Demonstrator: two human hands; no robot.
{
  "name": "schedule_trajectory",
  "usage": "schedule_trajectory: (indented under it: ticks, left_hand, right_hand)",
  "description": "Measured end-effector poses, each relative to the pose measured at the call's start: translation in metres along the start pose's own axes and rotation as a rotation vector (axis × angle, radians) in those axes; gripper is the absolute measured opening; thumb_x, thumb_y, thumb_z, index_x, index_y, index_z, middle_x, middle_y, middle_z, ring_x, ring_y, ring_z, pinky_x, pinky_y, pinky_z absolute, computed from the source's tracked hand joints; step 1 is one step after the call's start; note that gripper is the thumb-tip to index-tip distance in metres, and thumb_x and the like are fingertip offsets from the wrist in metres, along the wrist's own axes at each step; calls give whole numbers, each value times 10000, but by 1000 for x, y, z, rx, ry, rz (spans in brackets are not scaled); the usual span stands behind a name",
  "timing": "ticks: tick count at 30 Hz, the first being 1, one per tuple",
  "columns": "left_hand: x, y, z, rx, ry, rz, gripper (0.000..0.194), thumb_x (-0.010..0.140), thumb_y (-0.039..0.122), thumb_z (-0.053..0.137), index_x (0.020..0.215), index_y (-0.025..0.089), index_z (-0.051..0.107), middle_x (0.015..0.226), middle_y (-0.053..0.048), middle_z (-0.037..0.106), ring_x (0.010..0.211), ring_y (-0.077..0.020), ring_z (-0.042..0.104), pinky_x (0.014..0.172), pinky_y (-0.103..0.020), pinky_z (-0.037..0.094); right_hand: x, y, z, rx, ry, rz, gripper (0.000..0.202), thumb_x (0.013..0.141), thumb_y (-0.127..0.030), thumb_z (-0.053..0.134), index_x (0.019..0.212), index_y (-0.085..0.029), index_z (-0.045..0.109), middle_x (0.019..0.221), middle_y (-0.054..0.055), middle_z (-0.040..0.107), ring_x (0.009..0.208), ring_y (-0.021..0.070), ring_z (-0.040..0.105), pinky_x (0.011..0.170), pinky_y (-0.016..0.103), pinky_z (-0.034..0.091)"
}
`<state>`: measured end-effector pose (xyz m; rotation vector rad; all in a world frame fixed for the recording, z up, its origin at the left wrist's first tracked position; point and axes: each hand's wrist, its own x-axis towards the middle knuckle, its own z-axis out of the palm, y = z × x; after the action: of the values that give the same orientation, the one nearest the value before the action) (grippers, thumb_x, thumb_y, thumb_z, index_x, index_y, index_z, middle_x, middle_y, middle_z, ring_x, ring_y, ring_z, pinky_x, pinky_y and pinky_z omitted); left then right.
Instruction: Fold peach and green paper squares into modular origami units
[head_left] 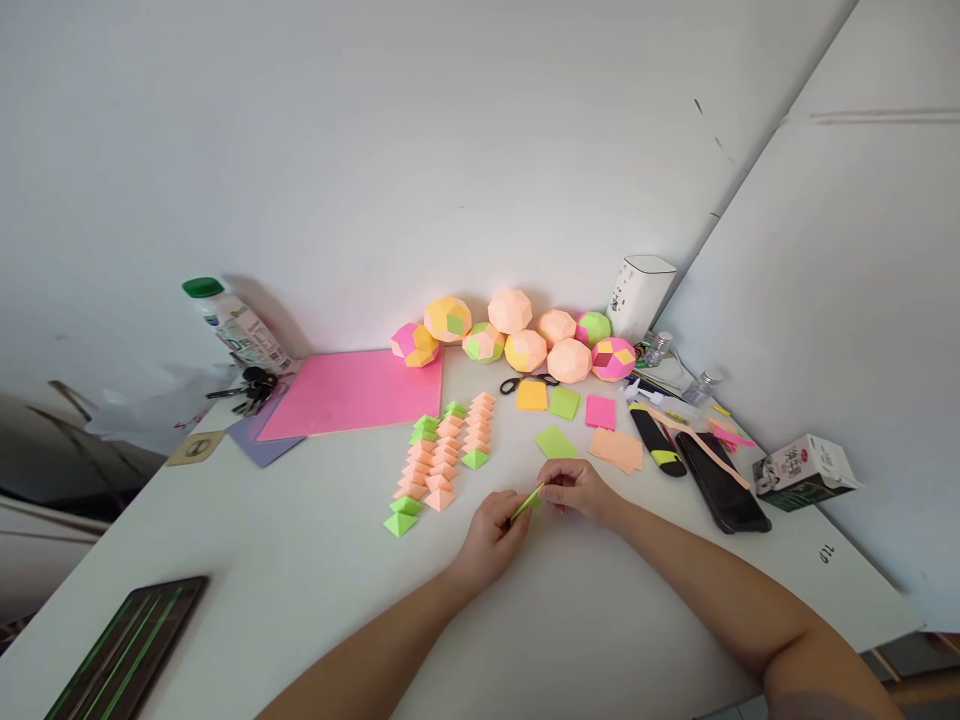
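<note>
Between my two hands is a small piece of folded green paper [529,502], tilted above the white table. My left hand [495,535] pinches its lower left side, while the fingers of my right hand [574,488] close on its upper right edge. Just beyond my right hand lies a flat green square [556,442], with a stack of peach squares [615,450] to its right. Left of my hands stand rows of folded peach pieces [442,455], with green ones [400,523] at some of the ends.
Several paper balls [526,351] line the wall behind black scissors [510,385]. A pink sheet [360,390] and a bottle [244,325] are at the back left. A yellow-black cutter [656,440], phone [724,482] and milk carton [806,470] lie right. A dark tablet [131,645] is front left.
</note>
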<state>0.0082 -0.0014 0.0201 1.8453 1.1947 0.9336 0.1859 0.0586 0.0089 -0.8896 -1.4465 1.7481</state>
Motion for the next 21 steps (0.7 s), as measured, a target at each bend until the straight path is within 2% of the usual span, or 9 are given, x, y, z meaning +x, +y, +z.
schedule_trajectory:
  ticks: [13, 21]
  left_hand:
    - [0, -1, 0, -4, -20, 5, 261, 878, 254, 381, 759, 179, 602, 600, 13, 408, 615, -144, 425, 614, -268, 362]
    - [-1, -3, 0, 2, -28, 15, 249, 869, 235, 381, 715, 182, 570, 594, 21, 399, 603, -137, 418, 626, -265, 358]
  right_hand:
    - [1, 0, -2, -1, -13, -16, 169, 668, -289, 740, 720, -150, 658, 675, -13, 573, 490, 67, 455, 437, 207, 362]
    - [2, 0, -1, 26, -12, -20, 167, 649, -282, 752, 677, -150, 653, 650, -20, 562, 472, 64, 447, 423, 206, 356]
